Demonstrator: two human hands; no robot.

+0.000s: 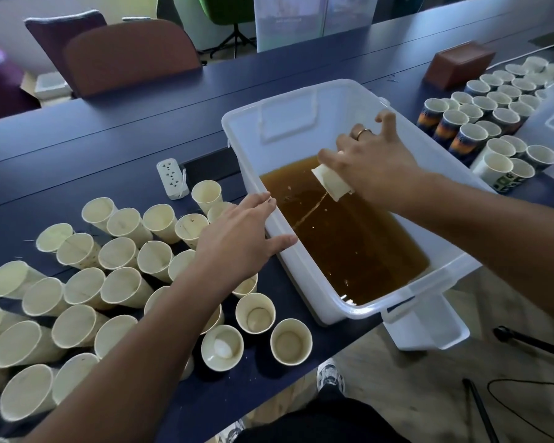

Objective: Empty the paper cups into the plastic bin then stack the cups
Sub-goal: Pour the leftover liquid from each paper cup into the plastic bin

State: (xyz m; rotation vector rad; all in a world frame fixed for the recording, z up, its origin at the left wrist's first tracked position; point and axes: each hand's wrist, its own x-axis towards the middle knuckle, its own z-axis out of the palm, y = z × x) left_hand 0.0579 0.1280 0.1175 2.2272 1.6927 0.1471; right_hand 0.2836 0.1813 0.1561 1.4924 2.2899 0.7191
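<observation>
Two hands: both of yours reach over the dark blue surface [160, 100], one at each side of the plastic bin [304, 100].
Right hand [375, 164]: your fingers are curled round a paper cup [331, 182], holding it tipped mouth-down above the bin; a ring shows on one finger.
Pour: a thin brown stream runs from the cup's lip into the liquid below.
Plastic bin: clear-white, in the middle of the surface, its near right corner jutting past the surface edge, about half filled with brown liquid [355, 247].
Left hand [240, 241]: your fingers are straight and spread, holding nothing, fingertips at the bin's left wall; you cannot tell whether they touch it.
Cups on the left [77, 289]: many cream paper cups stand packed close together left of the bin, mouths up, reaching to the near edge.
Cups on the right [480, 123]: another crowd of cups, some with dark printed sides, stands on the far right, well apart from the bin.
Power strip [172, 179]: white, lying just beyond the left cups, near the bin's far left corner.
Brown box [458, 63]: on the far right of the surface, behind the printed cups.
Chairs [131, 55]: pushed in along the far side.
</observation>
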